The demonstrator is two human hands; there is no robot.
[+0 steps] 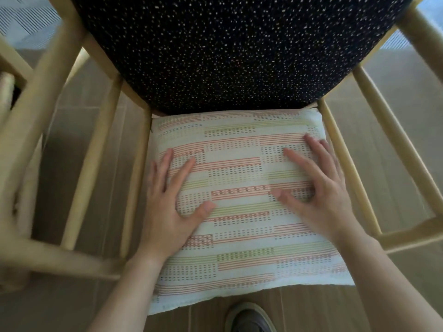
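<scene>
Underneath both hands, the white cushion [239,188] shows red-and-green striped dashes.

My left grip [172,207] lies palm down, fingers [182,171] straight and slightly spread, thumb splayed inward. My right grip [321,195] is likewise palm down, its fingers fanned wider and a little arched, thumb pointing toward the left one. Neither curls round anything. My bare left forearm [129,291] and right forearm [383,283] enter from the lower edge, converging forward; the grips stay apart.
</scene>
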